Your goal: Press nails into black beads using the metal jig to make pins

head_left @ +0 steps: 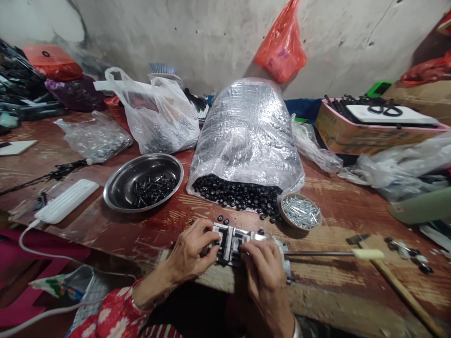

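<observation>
at the near edge of the wooden surface (105,225), around six o'clock in the view, the left hand (192,251) and the right hand (264,267) meet over a small metal vise (229,246) of black and silver blocks. the vise sits between them, touching both. the left hand's fingers (200,234) curl over its left end, and the right hand's fingers (255,249) lie across its right end. neither grip stands wide apart; each is bent down onto the metal, but the fingertips hide whether either is clamped on the vise or on a small piece, so i cannot tell. a red floral sleeve (112,319) covers the left forearm at seven o'clock.

from the vise, a steel lever bar (317,254) with a cream tip runs out to three o'clock, toward a wooden-handled hammer (398,277). a few small black round pieces (222,219) lie just beyond the left hand's fingers at twelve o'clock. farther out at twelve, a clear plastic sack (243,136) spills a heap of black round parts (237,195). a small round bowl of silver screws (300,212) stands beside that heap at one o'clock, a steel bowl (155,162) holding black pins (155,190) sits at ten o'clock, and a white ribbed plastic block (66,201) lies at nine o'clock.
</observation>
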The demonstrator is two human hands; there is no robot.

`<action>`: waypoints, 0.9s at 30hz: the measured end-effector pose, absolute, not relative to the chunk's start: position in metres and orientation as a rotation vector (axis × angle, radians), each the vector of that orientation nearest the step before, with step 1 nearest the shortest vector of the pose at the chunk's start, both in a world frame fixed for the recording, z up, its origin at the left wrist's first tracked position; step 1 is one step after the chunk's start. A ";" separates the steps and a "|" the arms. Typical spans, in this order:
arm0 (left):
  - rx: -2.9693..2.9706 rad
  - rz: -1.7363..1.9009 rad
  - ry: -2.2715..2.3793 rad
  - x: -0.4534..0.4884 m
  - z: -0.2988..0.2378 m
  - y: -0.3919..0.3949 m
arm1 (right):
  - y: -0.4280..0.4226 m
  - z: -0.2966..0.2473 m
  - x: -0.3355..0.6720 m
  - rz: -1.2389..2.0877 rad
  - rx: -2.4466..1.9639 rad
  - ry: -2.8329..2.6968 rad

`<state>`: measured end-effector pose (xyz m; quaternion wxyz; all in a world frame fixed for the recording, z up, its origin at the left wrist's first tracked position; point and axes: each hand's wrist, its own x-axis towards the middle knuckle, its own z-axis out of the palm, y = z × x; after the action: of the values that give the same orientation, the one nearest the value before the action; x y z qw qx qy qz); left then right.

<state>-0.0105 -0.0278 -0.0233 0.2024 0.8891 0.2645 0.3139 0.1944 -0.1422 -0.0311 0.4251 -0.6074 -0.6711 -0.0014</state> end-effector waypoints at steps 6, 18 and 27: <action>2.506 0.828 0.789 -0.012 -0.021 -0.030 | -0.148 -0.030 0.184 0.002 -1.689 -1.655; 2.543 0.816 0.895 -0.004 -0.019 -0.032 | -0.144 -0.034 0.171 -0.143 -1.834 -1.624; 2.691 0.881 0.928 0.002 -0.017 -0.038 | -0.144 -0.031 0.172 -0.297 -1.725 -1.829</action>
<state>0.0019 -0.0376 -0.0168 0.0806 0.9002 0.3104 0.2947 0.1719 -0.1436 -0.0309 0.3003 -0.6498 -0.6892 -0.1120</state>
